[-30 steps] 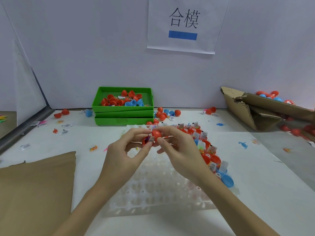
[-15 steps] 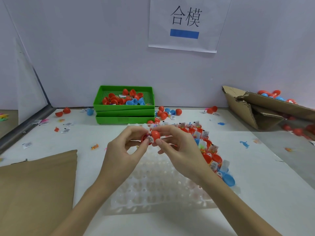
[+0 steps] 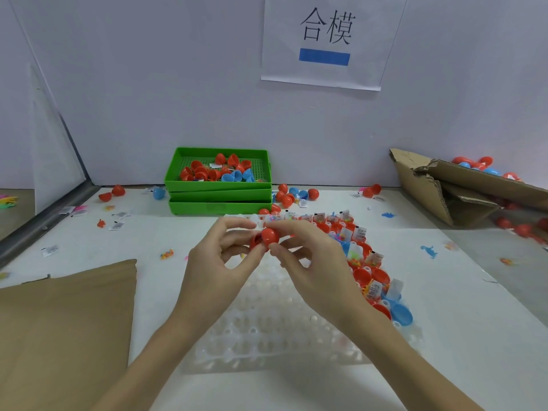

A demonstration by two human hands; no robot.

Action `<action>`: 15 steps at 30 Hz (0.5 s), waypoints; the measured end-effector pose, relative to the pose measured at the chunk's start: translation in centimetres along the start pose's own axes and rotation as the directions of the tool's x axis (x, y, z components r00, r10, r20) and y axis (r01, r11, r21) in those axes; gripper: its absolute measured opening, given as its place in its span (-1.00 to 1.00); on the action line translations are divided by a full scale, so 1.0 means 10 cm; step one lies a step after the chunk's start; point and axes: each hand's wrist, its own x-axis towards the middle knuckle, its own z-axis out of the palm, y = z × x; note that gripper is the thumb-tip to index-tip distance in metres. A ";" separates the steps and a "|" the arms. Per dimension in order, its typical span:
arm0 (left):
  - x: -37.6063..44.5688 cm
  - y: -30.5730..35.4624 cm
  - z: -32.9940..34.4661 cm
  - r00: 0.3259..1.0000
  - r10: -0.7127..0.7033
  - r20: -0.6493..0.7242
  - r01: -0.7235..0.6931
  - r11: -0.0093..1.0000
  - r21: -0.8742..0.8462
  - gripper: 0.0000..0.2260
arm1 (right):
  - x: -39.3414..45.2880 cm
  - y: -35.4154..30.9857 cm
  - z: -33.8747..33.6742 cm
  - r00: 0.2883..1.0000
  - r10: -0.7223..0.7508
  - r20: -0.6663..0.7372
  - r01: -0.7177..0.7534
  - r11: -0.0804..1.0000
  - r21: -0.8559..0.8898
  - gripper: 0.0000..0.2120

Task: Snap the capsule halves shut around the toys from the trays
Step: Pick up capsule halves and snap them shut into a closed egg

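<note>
Both hands meet above the clear plastic tray [image 3: 267, 330] and hold a red capsule [image 3: 268, 236] between them. My left hand [image 3: 216, 262] pinches the left red half with thumb and fingers. My right hand [image 3: 311, 262] pinches the right red half, which is pushed against the left one. No toy or paper slip shows between the halves. Along the tray's right side stand several red and blue capsule halves [image 3: 364, 262] filled with toys and white slips.
Stacked green trays [image 3: 219, 200] at the back hold loose red and blue halves. A torn cardboard box [image 3: 462, 191] with more capsules lies at the right. Brown cardboard [image 3: 65, 321] covers the near left. Small toys and slips are scattered over the white table.
The two red halves have come together; the white slip that showed between them a moment ago is out of sight. The hands stay in about the same place.
</note>
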 end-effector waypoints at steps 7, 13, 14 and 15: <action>0.01 0.04 -0.04 0.995 0.074 0.064 -0.071 0.996 -0.048 -0.75 | 0.02 -0.03 -0.09 0.999 0.044 0.026 -0.045 0.998 0.045 -0.69; 0.01 0.05 -0.05 0.991 0.129 0.023 -0.128 0.991 -0.042 -0.73 | 0.02 -0.05 -0.08 0.998 0.040 0.056 -0.048 0.989 0.143 -0.67; 0.01 0.05 -0.05 0.991 0.131 0.019 -0.130 0.991 -0.036 -0.73 | 0.02 -0.05 -0.08 0.998 0.032 0.050 -0.039 0.988 0.147 -0.67; 0.00 0.05 -0.05 0.991 0.130 0.015 -0.129 0.991 -0.030 -0.73 | 0.03 -0.05 -0.09 0.999 0.022 0.043 -0.028 0.989 0.145 -0.67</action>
